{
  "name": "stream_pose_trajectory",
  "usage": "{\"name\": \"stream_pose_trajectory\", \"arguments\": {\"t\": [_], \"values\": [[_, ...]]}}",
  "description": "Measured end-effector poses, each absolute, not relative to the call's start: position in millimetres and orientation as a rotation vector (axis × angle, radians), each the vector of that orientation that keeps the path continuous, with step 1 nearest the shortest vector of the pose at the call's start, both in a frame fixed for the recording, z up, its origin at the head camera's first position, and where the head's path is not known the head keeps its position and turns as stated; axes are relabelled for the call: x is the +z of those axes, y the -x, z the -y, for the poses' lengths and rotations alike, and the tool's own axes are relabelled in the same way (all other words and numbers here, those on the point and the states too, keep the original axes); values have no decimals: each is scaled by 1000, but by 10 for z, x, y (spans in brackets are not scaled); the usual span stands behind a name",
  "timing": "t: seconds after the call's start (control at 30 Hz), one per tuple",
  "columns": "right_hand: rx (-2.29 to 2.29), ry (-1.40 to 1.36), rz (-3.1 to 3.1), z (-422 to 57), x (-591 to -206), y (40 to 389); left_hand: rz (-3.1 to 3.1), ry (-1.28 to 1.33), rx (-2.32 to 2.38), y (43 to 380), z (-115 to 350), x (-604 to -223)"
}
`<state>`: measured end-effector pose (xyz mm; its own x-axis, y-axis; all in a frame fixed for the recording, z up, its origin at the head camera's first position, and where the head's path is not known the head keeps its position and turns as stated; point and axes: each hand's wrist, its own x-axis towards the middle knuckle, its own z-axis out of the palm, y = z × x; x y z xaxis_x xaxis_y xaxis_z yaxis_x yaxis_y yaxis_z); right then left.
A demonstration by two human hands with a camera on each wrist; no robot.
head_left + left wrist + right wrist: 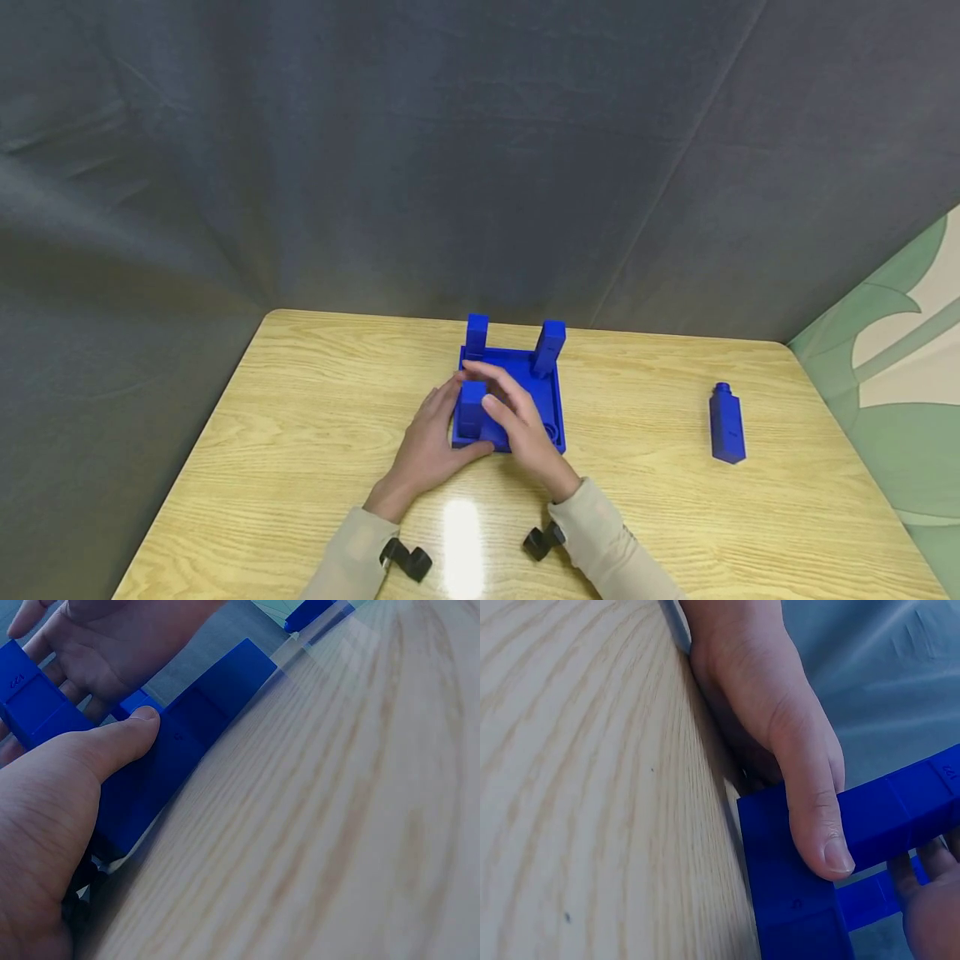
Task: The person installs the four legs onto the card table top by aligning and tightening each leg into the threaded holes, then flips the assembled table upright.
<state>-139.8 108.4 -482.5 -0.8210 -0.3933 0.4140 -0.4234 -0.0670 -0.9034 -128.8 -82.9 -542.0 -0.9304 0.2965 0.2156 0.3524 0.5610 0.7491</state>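
The left hand [427, 442] grasps the near-left corner of the blue tray [538, 402] on the bench [637, 417]; 3 posts [550, 343] stand at its corners. The right hand [527, 427] curves round the near-left post [472, 408]; whether it grips, I cannot tell. Farther right lies 1 loose post [727, 425].

Looks like smooth plastic on the tray [543, 396], the upright posts [551, 342] and the loose post [727, 425], all with a low satin sheen. Shows wood grain along the bench [300, 400], glossy enough to throw back a white glare. Reads as creased cloth for the curtain [450, 167], matt, wrinkled cloth for the sleeves [603, 533], smooth plastic for the wrist cameras [414, 562].
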Motion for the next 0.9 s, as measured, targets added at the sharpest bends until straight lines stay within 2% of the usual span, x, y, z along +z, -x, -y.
{"name": "stream_pose_trajectory", "arguments": {"t": [0.4,0.9], "values": [[2148,-903,2120,-1109,-4850,1410,2761,521,-1317,1275,816,-5394],[2017,-654,2153,-1060,-4837,1386,2783,495,-1344,1257,827,-5375]]}}
